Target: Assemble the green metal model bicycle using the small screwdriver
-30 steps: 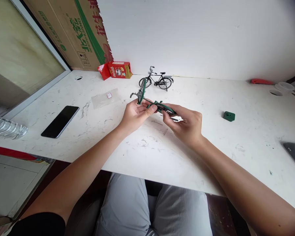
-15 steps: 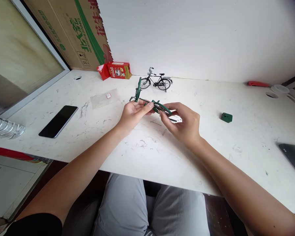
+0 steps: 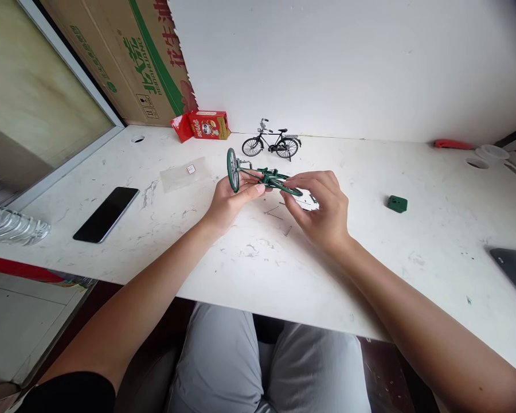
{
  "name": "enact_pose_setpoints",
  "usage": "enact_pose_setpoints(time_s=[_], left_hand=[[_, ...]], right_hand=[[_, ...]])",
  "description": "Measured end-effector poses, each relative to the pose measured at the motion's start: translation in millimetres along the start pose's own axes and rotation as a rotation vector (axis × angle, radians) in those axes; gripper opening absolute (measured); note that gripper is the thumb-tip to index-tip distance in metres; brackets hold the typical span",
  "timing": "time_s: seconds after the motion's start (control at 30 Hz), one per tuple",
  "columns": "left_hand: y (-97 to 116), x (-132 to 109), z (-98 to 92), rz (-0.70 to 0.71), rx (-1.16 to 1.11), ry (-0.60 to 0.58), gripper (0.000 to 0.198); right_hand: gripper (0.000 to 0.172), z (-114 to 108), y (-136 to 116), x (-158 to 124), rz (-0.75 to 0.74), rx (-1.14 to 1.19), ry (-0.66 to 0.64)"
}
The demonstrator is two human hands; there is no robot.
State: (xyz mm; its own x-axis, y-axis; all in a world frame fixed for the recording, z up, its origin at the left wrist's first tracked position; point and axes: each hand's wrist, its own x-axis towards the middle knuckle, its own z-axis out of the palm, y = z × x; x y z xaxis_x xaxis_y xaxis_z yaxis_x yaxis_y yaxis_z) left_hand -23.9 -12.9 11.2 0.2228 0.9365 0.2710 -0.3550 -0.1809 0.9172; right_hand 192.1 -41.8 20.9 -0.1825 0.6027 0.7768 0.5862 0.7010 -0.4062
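A green model bicycle is held just above the table, tipped on its side between my two hands. My left hand grips its frame near the middle, thumb on top, with the front wheel turned upright beside the fingers. My right hand pinches the rear wheel at its right edge with thumb and fingertips. Several thin metal pins lie on the table below the hands. Some small green parts lie partly hidden behind my right fingers.
A black model bicycle stands behind my hands, near a red box. On the left are a clear bag, a phone and a plastic bottle. A green block and a dark device lie right.
The green bicycle has been turned in my hands: its front wheel has swung lower and to the left, now showing its spokes. The rear end lies flatter. Both hands still hold it.
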Motion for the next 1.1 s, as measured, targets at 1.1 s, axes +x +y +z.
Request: enact_pose_setpoints(time_s=[1.1], left_hand=[[10.7,0.1,-1.5,-0.158,-0.050,-0.012,0.035]], right_hand=[[0.019,-5.8,-0.1,2.1,0.041,0.152,-0.047]])
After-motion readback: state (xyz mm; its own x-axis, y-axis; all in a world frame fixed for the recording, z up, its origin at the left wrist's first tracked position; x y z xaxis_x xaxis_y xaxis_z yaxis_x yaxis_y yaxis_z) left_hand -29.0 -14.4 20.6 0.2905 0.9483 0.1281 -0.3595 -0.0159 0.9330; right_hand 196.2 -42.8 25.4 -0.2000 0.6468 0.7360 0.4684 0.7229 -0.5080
